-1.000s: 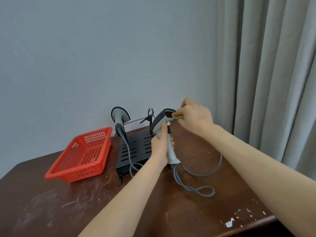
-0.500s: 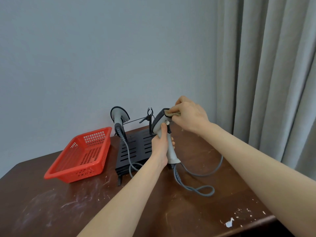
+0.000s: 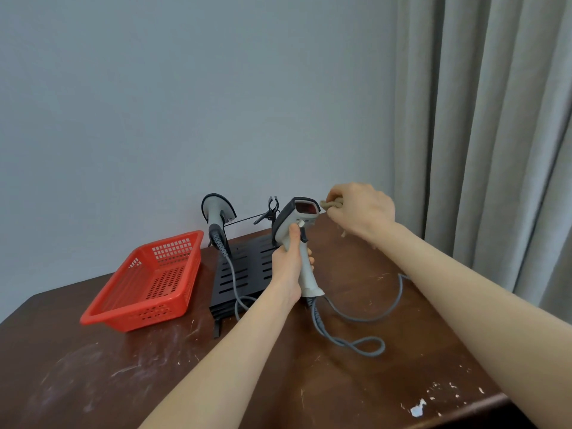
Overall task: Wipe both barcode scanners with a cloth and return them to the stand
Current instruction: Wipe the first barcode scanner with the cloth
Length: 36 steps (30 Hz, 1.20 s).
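Scuffed dark table (image 3: 93, 376), grey wall (image 3: 185, 88), curtain (image 3: 495, 119) right, left hand (image 3: 289, 267) gripping scanner (image 3: 297, 239), right hand (image 3: 362, 212) pinching cloth (image 3: 332, 204), red basket (image 3: 148, 283) left

Both bare forearms reach forward. The left hand (image 3: 289, 264) stands upright, fingers wrapped round the scanner (image 3: 301, 219) handle, thumb raised. The right hand (image 3: 362, 212), knuckles up, pinches a bunched cloth (image 3: 332, 204) beside the scanner's head

- A red plastic basket (image 3: 140, 315) with slotted sides sits toward the left of a dark wooden counter (image 3: 77, 382) (scuffed with pale marks).
- A plain grey wall (image 3: 185, 103) stands behind.
- Grey curtains (image 3: 495, 119) hang at right.
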Available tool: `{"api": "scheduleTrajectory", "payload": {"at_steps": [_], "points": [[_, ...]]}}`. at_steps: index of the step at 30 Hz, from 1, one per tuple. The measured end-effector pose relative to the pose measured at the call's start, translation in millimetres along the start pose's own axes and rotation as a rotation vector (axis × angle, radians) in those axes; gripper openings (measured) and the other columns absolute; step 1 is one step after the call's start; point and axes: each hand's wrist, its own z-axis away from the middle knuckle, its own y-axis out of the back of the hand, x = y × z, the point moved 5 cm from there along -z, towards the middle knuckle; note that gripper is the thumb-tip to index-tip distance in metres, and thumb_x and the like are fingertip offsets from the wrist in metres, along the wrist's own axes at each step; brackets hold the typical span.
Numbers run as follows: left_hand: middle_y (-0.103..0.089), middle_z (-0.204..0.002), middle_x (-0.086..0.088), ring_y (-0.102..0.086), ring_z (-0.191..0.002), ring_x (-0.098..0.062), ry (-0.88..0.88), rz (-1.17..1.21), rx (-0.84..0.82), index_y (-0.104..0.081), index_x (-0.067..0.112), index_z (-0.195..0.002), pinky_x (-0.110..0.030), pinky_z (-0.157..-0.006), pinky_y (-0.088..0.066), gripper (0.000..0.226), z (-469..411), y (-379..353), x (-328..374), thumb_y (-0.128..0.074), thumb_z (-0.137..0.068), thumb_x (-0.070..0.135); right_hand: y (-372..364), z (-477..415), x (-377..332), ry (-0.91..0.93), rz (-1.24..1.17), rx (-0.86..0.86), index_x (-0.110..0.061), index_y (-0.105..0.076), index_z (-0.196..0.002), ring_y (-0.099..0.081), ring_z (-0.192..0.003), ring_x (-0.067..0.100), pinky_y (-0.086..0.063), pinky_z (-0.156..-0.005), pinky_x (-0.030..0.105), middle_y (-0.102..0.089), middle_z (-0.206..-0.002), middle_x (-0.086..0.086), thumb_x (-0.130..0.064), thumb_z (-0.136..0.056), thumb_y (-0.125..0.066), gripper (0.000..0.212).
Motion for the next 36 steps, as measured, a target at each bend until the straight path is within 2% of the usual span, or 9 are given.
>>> {"api": "scheduleTrajectory", "payload": {"at_steps": [6, 10, 12, 16, 19, 23, 27, 30, 36], "points": [[-0.057, -0.059, -0.002, -0.051, -0.047, -0.012, -0.043, -0.093, -0.027, -0.059, 0.008, -0.075, -0.023, -0.048, -0.046, 0.056, 1.8, -5.1, -1.2, -0.050, -0.086, 0.062, -3.7, 0.5, -11.7, 0.066, -0.010, 0.021, -0.032, -0.069, -0.107, -0.058, -0.101, 0.031, -0.036, -0.071, 0.028, -0.058, -0.114, 0.003, -0.029, -0.090, -0.049, 0.027], [-0.057, -0.061, -0.003, -0.051, -0.047, -0.012, -0.046, -0.106, -0.032, -0.059, 0.005, -0.083, -0.021, -0.045, -0.045, 0.058, 1.6, -2.1, 1.1, -0.048, -0.087, 0.062, -6.6, -0.1, -16.2, 0.075, -0.251, -0.018, -0.032, -0.073, -0.096, -0.060, -0.095, 0.024, -0.039, -0.070, 0.028, -0.055, -0.086, -0.009, -0.028, -0.087, -0.055, 0.020], [-0.057, -0.061, -0.003, -0.051, -0.048, -0.012, -0.051, -0.090, -0.040, -0.059, 0.004, -0.088, -0.022, -0.046, -0.046, 0.058, 1.9, -1.7, 2.9, -0.048, -0.087, 0.061, -6.2, -0.3, -22.3, 0.127, -0.325, -0.038, -0.032, -0.073, -0.095, -0.059, -0.095, 0.021, -0.042, -0.073, 0.030, -0.053, -0.087, -0.011, -0.029, -0.086, -0.057, 0.018], [-0.056, -0.060, -0.003, -0.051, -0.047, -0.011, -0.044, -0.086, -0.032, -0.059, 0.005, -0.083, -0.021, -0.045, -0.045, 0.057, 2.6, -0.6, 4.6, -0.049, -0.087, 0.061, -5.1, -3.5, -18.0, 0.154, -0.115, -0.023, -0.036, -0.070, -0.104, -0.058, -0.099, 0.023, -0.037, -0.073, 0.028, -0.057, -0.108, -0.004, -0.027, -0.088, -0.051, 0.027], [-0.056, -0.059, -0.002, -0.050, -0.046, -0.010, -0.044, -0.108, -0.028, -0.059, 0.007, -0.077, -0.021, -0.044, -0.045, 0.054, 2.5, -0.6, 3.0, -0.050, -0.087, 0.060, -6.9, -5.5, -8.5, 0.108, 0.010, -0.028, -0.035, -0.070, -0.106, -0.059, -0.100, 0.028, -0.037, -0.071, 0.028, -0.057, -0.114, 0.000, -0.025, -0.089, -0.051, 0.028], [-0.056, -0.062, -0.003, -0.051, -0.047, -0.011, -0.038, -0.086, -0.047, -0.060, 0.006, -0.082, -0.023, -0.046, -0.045, 0.054, 2.8, -4.3, 2.2, -0.049, -0.088, 0.059, -4.8, -5.4, -18.9, 0.144, -0.169, -0.032, -0.030, -0.072, -0.103, -0.056, -0.092, 0.021, -0.037, -0.070, 0.028, -0.052, -0.085, -0.014, -0.025, -0.088, -0.054, 0.024], [-0.056, -0.062, -0.003, -0.051, -0.048, -0.011, -0.056, -0.090, -0.041, -0.059, 0.006, -0.083, -0.021, -0.044, -0.045, 0.054, 2.0, -4.5, 5.3, -0.049, -0.088, 0.059, -4.5, -6.1, -19.2, 0.136, -0.353, -0.145, -0.035, -0.068, -0.085, -0.062, -0.084, 0.017, -0.050, -0.073, 0.032, -0.059, -0.080, -0.011, -0.023, -0.084, -0.055, 0.018], [-0.056, -0.060, -0.003, -0.052, -0.048, -0.011, -0.088, -0.123, -0.045, -0.059, 0.008, -0.078, -0.020, -0.044, -0.045, 0.050, 0.9, -4.4, 4.8, -0.051, -0.088, 0.057, -4.9, -6.6, -13.9, 0.142, -0.225, -0.163, -0.037, -0.063, -0.080, -0.060, -0.089, 0.020, -0.041, -0.069, 0.028, -0.058, -0.083, -0.009, -0.023, -0.085, -0.053, 0.018], [-0.056, -0.059, -0.001, -0.051, -0.048, -0.011, -0.083, -0.098, -0.039, -0.059, 0.009, -0.077, -0.022, -0.047, -0.045, 0.046, 0.8, -10.7, 0.1, -0.054, -0.088, 0.054, -1.9, -4.9, -11.1, 0.189, 0.057, -0.074, -0.032, -0.066, -0.097, -0.056, -0.091, 0.026, -0.033, -0.069, 0.028, -0.052, -0.107, -0.001, -0.026, -0.092, -0.045, 0.023]]}}
